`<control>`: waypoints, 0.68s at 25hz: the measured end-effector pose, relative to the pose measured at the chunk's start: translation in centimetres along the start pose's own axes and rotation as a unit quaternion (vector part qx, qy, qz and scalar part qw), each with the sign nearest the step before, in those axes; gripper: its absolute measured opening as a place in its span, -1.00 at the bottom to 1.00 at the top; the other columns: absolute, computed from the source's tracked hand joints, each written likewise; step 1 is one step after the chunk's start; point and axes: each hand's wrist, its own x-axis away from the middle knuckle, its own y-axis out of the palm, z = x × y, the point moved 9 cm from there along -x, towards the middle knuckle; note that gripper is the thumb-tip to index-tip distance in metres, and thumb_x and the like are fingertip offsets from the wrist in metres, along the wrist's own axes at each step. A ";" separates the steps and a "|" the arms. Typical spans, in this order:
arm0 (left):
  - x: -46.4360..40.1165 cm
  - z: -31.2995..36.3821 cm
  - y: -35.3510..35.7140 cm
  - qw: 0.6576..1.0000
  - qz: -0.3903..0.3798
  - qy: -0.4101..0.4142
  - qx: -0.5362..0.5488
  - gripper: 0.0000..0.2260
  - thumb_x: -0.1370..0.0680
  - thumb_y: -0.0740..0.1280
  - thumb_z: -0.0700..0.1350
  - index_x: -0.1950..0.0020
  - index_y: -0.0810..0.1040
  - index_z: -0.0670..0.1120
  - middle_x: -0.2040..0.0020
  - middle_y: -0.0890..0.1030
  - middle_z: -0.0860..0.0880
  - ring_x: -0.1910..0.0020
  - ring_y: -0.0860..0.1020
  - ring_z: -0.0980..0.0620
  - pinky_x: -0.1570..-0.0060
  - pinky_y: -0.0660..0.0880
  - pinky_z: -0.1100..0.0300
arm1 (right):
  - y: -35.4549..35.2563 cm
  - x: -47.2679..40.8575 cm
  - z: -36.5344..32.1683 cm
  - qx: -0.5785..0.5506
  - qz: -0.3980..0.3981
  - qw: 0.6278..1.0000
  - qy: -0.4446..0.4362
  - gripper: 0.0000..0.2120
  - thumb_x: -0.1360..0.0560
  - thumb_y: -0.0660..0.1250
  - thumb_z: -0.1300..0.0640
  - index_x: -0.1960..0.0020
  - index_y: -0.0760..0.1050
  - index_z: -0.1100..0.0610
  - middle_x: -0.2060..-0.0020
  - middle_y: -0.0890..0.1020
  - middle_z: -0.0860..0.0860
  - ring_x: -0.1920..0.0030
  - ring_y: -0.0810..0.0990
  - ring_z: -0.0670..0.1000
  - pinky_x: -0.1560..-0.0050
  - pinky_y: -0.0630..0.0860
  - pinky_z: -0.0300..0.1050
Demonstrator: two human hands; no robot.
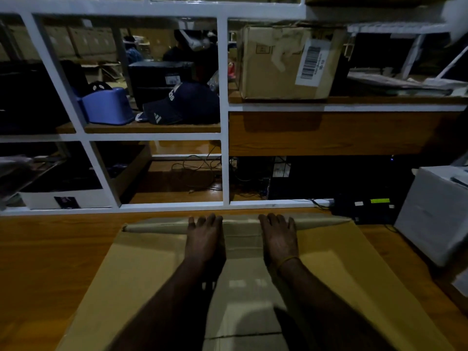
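Flat brown cardboard box [141, 262] lies on the orange-brown wooden table [50, 249], far flap folded over. Left hand [203, 236] & right hand [278, 236] press palms-down at that far fold, fingers straight, gripping nothing. White metal shelf frame [224, 122] just behind; white box [430, 211] at right.

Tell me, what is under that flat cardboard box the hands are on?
The cardboard box lies on a wooden table, seen at its left, right and far edges. The left hand and right hand press flat on top. Anything directly beneath the cardboard is covered.
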 end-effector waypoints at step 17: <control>8.0 15.0 -0.8 0.978 -0.056 0.187 0.073 -0.52 -0.59 0.18 0.21 -0.49 0.23 0.16 -0.51 0.30 -0.02 -0.45 0.33 -0.13 -0.42 0.08 -0.29 | -5.5 19.1 2.1 0.116 -0.086 0.984 0.107 -0.29 -0.66 0.12 0.02 -0.59 -0.30 0.07 -0.51 -0.36 0.27 -0.52 -0.22 0.39 -0.40 -0.16 0.48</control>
